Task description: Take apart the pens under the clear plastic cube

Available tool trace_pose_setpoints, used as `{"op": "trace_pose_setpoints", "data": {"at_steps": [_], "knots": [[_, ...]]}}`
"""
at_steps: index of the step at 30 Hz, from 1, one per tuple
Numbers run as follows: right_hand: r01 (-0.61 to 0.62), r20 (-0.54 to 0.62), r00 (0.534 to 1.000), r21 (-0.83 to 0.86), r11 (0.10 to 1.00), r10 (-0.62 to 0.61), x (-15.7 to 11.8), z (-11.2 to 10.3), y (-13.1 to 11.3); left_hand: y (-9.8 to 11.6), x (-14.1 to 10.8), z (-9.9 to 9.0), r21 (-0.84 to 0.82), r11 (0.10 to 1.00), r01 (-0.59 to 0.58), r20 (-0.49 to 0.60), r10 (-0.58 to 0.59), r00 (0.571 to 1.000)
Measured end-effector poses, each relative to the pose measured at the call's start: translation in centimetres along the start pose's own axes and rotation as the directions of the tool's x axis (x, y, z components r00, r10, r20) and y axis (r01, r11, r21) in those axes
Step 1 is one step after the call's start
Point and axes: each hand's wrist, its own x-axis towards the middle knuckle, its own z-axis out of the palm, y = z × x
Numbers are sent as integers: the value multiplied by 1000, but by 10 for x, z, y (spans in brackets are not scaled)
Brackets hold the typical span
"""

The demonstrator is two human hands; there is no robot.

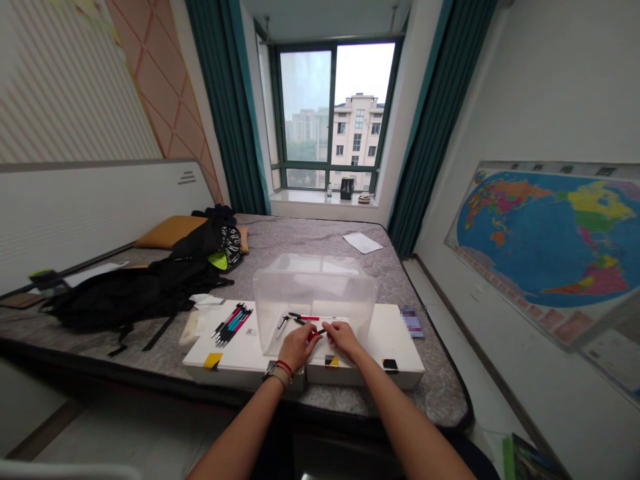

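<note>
Holding a red-and-black pen (317, 334) slanted crosswise at lower centre of the frame, the left hand (299, 347) closes its grip on the red end, the right hand (345, 337) on the black tip, just before a clear plastic tub (315, 293).

**Clear plastic bin (315, 297) blocking the forward reach**

The bin is standing just beyond the left hand (299, 347) and right hand (345, 339), walling off any straight path ahead. Leftward, a bundle of pens (231, 325) is sitting on the white boxes (240, 360), and a black backpack (130, 297) is sprawling past them. Rightward, passage is running over the boxes toward the mattress (440, 393) edge.
</note>
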Motion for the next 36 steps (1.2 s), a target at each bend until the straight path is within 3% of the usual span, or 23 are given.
{"op": "trace_pose_setpoints", "data": {"at_steps": [13, 22, 30, 36], "knots": [[0, 6, 1000, 185, 983, -1, -4, 0, -3, -2, 2, 3, 83, 996, 19, 31, -21, 999], [50, -58, 997, -47, 998, -52, 2, 1, 2, -5, 1, 2, 61, 998, -13, 23, 11, 1000], [30, 0, 1000, 200, 979, -30, -5, 1, -3, -6, 1, 6, 87, 996, -3, 15, 2, 1000], [-45, -6, 999, 171, 984, 47, -6, 3, -7, -3, 1, 4, 57, 998, 2, -2, -2, 1000]]}}
